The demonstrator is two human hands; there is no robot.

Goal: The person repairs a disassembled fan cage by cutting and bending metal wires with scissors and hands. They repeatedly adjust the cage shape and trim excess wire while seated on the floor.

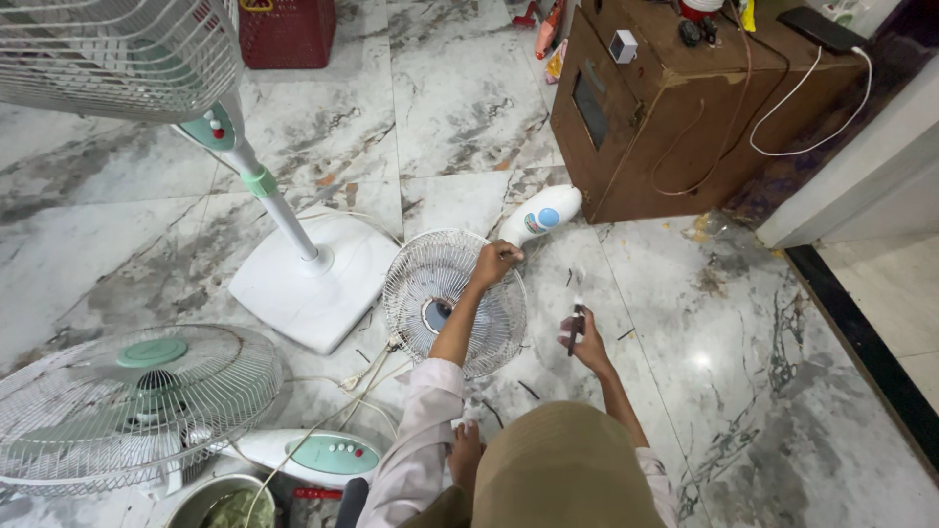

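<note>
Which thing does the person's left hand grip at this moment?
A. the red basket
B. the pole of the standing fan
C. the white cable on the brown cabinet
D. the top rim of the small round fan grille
D: the left hand closes on the upper rim of the small fan grille, while the right hand holds a dark slim tool beside it.

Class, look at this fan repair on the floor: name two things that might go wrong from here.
The left hand grips the rim of the small fan's wire guard, so fingers may get pinched. The right hand holds a dark tool in mid-air, so it might slip. A loose cord trails across the marble floor, a trip risk.
</note>
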